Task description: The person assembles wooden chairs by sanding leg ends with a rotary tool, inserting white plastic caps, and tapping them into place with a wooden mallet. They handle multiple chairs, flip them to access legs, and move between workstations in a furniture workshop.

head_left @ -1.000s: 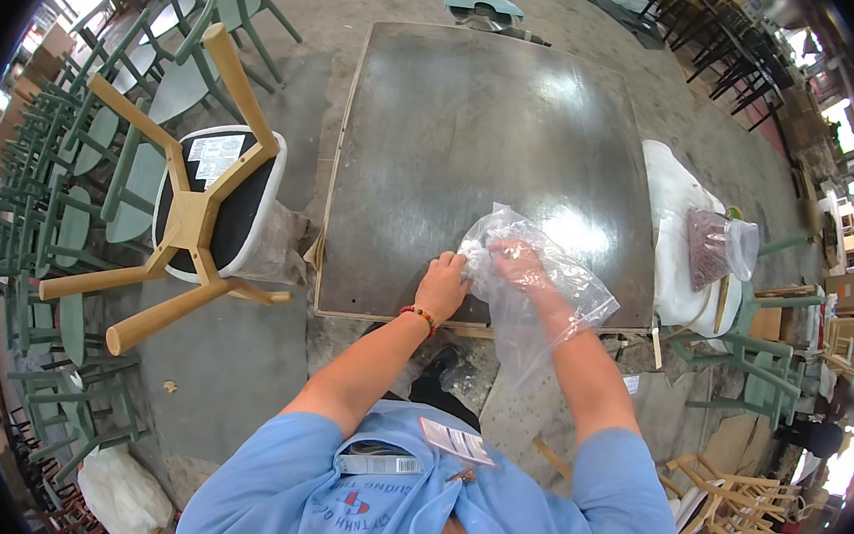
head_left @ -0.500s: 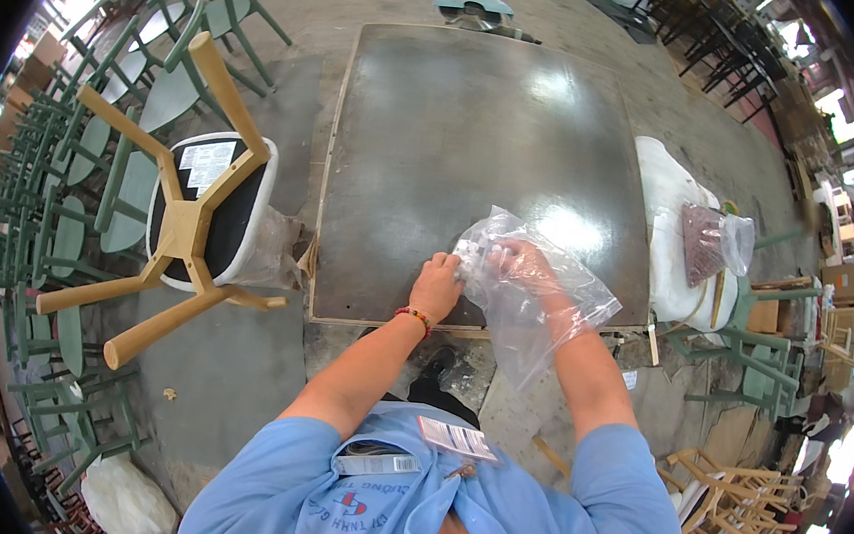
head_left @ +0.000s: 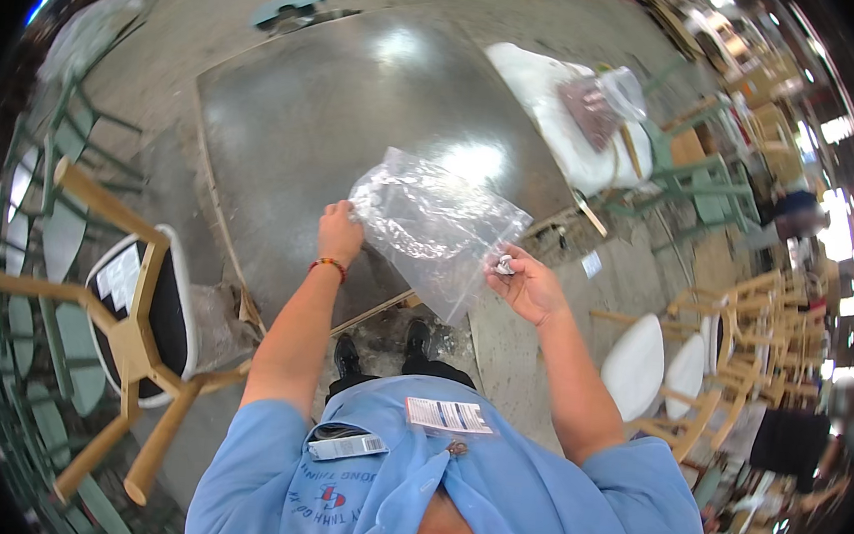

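A clear plastic bag [head_left: 430, 222] lies partly on the dark grey tabletop [head_left: 299, 106] and hangs over its near edge. My left hand [head_left: 339, 235] is closed on the bag's left end, and its fingertips are mostly hidden. At the bag's right edge, outside it, my right hand [head_left: 527, 290] is curled round a few small shiny silvery pieces [head_left: 503, 264]. Their exact kind is too small to make out.
An upturned chair [head_left: 141, 335] with wooden legs stands at left, near green chairs [head_left: 77, 129]. Right of the table are a white padded bundle [head_left: 532, 85] and a bag of brown bits [head_left: 592, 109]. Wooden chairs [head_left: 734, 321] crowd the right; a saw-like blue machine [head_left: 289, 10] sits beyond.
My right hand has come out of the bag and moved right with small silvery pieces in its fingers. My left hand stays at the bag's left end. The view has swung right.
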The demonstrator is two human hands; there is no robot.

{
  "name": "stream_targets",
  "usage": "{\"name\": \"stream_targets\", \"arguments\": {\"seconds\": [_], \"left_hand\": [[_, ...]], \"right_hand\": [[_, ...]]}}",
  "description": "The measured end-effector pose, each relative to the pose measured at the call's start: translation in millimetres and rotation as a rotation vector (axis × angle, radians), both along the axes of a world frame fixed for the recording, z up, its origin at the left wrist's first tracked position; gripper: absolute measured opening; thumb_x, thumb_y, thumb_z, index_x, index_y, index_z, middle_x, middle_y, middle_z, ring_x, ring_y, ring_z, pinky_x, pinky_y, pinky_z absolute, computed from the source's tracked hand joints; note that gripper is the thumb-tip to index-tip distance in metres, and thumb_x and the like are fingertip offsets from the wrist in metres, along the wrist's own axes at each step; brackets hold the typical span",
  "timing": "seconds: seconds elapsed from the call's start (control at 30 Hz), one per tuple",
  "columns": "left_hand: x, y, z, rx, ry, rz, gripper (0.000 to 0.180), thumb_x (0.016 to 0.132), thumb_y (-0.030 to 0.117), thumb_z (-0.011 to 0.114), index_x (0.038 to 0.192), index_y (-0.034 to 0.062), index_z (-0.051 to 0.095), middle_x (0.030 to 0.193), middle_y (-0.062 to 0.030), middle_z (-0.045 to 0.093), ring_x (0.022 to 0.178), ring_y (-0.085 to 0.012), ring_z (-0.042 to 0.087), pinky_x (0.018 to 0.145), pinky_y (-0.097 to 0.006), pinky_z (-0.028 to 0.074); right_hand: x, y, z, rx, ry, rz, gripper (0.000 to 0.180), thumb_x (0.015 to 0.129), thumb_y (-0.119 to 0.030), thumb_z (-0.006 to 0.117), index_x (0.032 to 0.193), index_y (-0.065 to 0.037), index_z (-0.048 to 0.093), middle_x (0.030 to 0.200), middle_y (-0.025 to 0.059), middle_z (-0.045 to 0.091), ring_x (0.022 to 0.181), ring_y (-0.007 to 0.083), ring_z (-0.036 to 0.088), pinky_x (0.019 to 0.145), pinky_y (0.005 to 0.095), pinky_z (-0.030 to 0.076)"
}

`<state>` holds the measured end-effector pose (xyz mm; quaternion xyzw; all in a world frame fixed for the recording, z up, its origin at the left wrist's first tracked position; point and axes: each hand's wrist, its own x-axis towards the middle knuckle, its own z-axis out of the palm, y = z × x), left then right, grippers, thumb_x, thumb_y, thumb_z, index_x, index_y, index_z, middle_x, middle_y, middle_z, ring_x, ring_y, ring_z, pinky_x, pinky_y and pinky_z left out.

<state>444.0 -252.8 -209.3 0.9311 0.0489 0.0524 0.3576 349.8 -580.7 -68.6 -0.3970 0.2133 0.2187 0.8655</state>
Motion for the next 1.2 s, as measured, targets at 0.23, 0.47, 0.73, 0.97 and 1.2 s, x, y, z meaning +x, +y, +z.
{"name": "stream_targets", "arguments": {"seconds": [0.23,0.47,0.73,0.97,1.2], "left_hand": [[7.9,17.6,6.2,-0.02,0.159,-0.261,0.054,0.074,0.019,0.074,0.124,0.0055,0.057,0.131,-0.02,0.057,0.123,-0.0372,0.053,0.103,-0.042,0.045],[-6.5,12.4,19.5,-0.008,0.146,-0.16,0.056,0.08,0.023,0.072,0.129,0.0027,0.055,0.134,-0.0201,0.055,0.127,-0.035,0.051,0.106,-0.041,0.042],[-125.0,-124.9,140.2,-0.671,0.325,-0.125,0.037,0.1,0.029,0.056,0.116,-0.0045,0.06,0.089,-0.0112,0.067,0.08,-0.0185,0.064,0.071,-0.034,0.053],[-120.4,-230.9,148.0,-1.785,0.77,0.106,0.05,0.106,0.047,0.034,0.119,0.0031,0.055,0.113,-0.0139,0.063,0.101,-0.0262,0.063,0.092,-0.044,0.052],[-91.5,-249.1,112.3,-1.943,0.88,-0.086,0.036,0.105,0.031,0.037,0.118,0.0037,0.055,0.1,-0.008,0.063,0.091,-0.0227,0.063,0.081,-0.038,0.054]], "right_hand": [[-60.6,-4.0,-3.1,0.294,-0.095,-0.27,0.038,0.092,-0.006,0.043,0.127,0.006,0.053,0.12,0.0233,0.062,0.114,0.0374,0.062,0.096,0.0433,0.056],[-40.8,-27.0,-13.7,0.253,-0.134,-0.217,0.037,0.096,-0.01,0.043,0.127,0.007,0.051,0.123,0.0241,0.061,0.115,0.0358,0.062,0.095,0.0408,0.058],[-33.0,-51.3,13.5,0.053,-0.144,-0.224,0.032,0.094,-0.003,0.044,0.124,0.004,0.054,0.117,0.0183,0.063,0.109,0.0325,0.064,0.093,0.0386,0.057],[-42.0,-21.1,52.7,-1.23,-1.071,0.235,0.033,0.088,-0.003,0.054,0.12,-0.002,0.058,0.119,0.017,0.059,0.11,0.0342,0.059,0.092,0.0401,0.048],[-28.6,-89.9,64.7,-1.072,-0.961,0.334,0.046,0.086,-0.011,0.063,0.13,-0.003,0.056,0.125,0.0192,0.058,0.117,0.0363,0.056,0.101,0.0443,0.044]]}}
